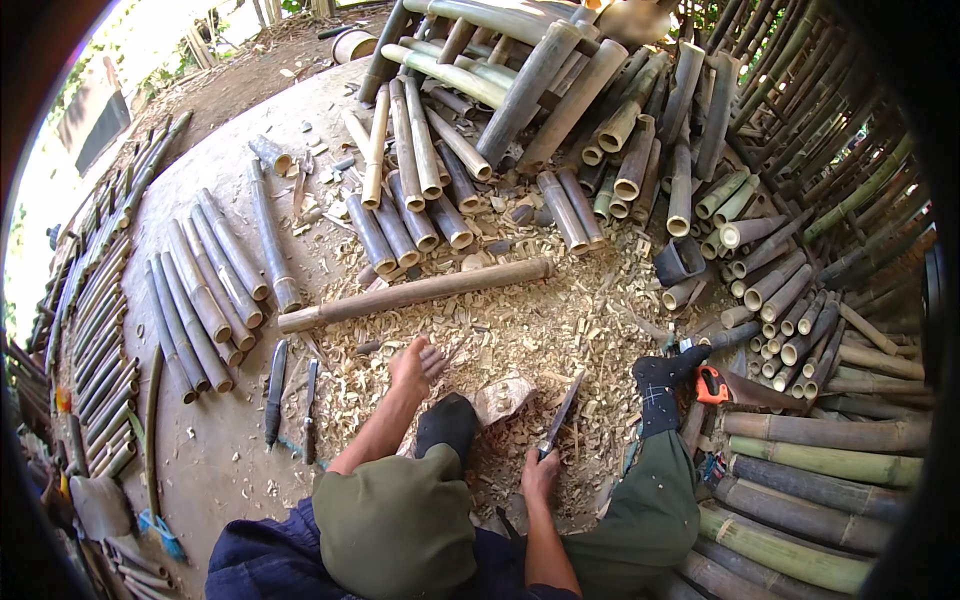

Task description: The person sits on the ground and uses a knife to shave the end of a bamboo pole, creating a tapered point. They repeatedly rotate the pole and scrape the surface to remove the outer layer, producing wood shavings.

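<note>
Cut bamboo lengths [203,276] lie side by side at the left; next come two long tools [274,400] on the ground; the left hand [416,364] is open over the shavings [480,340], with nothing visible in it, on the near side of a bamboo pole [420,294]; a wood block [505,398] sits near a dark shoe [447,425]; the right hand [540,473] grips a knife [565,408] by its handle, blade pointing away from the body; farther right lies an orange-handled saw [755,391].
</note>
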Demonstrator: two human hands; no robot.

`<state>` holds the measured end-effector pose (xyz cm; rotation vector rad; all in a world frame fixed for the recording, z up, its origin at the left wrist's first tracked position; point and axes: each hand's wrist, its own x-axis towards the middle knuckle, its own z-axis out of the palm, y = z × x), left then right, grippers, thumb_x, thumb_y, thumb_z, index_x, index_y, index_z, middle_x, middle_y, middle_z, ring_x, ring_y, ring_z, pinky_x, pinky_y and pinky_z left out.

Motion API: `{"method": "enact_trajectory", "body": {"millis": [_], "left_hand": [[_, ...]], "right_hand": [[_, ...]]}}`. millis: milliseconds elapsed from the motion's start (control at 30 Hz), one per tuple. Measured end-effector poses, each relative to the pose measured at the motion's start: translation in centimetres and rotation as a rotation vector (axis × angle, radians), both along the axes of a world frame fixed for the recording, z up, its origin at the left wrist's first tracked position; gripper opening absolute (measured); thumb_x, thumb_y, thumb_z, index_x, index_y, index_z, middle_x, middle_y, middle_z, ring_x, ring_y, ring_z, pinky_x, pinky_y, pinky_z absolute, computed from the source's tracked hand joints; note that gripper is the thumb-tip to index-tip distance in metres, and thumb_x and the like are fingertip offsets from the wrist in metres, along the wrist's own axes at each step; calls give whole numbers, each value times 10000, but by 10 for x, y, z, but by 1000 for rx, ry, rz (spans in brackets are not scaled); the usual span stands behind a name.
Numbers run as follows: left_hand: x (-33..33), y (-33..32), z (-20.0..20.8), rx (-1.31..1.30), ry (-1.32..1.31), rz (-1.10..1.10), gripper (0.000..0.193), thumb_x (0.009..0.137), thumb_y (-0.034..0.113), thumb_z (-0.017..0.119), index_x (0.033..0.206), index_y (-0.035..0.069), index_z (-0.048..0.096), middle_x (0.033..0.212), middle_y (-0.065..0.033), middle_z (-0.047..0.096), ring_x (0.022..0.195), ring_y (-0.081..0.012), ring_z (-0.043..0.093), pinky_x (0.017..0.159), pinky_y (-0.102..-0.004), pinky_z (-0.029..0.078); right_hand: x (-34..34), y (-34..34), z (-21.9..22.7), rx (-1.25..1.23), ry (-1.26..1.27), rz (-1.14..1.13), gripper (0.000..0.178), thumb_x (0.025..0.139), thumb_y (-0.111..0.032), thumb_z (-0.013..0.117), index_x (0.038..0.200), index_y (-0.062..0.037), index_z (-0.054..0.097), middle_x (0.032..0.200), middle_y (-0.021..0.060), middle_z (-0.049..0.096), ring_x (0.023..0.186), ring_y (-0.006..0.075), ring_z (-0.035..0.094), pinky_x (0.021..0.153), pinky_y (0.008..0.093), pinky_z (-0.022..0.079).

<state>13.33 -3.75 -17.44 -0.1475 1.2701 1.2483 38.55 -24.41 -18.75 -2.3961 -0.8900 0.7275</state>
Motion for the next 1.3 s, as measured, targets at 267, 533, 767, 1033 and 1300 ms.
{"method": "enact_trajectory", "body": {"millis": [267, 533, 767, 1033, 1300], "left_hand": [[-33, 121, -18, -198, 166, 415, 768, 797, 213, 901, 1345, -68, 441, 1141, -203, 671, 891, -321, 727, 749, -486, 659], [-41, 104, -9, 191, 172, 392, 540, 776, 106, 889, 1231, 61, 601, 1142, -153, 698, 967, -298, 723, 890, -557, 615], [-71, 50, 122, 644, 243, 193, 551, 855, 273, 867, 1270, 58, 576, 1108, -66, 659, 973, -219, 680, 782, -426, 638], [-82, 7, 187, 655, 436, 75, 480, 891, 232, 856, 1236, 54, 575, 1107, -85, 656, 997, -219, 654, 785, -444, 580], [-84, -22, 212, 708, 698, -53, 557, 846, 230, 894, 1248, -31, 611, 1110, -89, 682, 953, -175, 657, 794, -302, 550]], "right_hand": [[-11, 7, 10, -62, -11, 1, 396, 916, -333, 643, 1047, 40, 613, 968, 278, 681, 913, 479, 671, 807, 556, 510], [-3, 3, -5, -10, 50, 15, 395, 918, -332, 662, 1036, 41, 610, 973, 271, 672, 917, 463, 668, 811, 548, 497], [2, 2, -12, -21, 111, -40, 392, 945, -343, 629, 1066, 27, 587, 941, 246, 658, 903, 469, 660, 792, 551, 491], [0, -2, -7, -88, 96, 56, 463, 935, -351, 610, 1159, 45, 523, 1005, 263, 633, 951, 500, 620, 873, 544, 465], [-25, 16, 68, 251, 645, -103, 184, 1002, -165, 608, 1111, -53, 510, 760, 45, 573, 475, 149, 567, 384, 319, 451]]}}
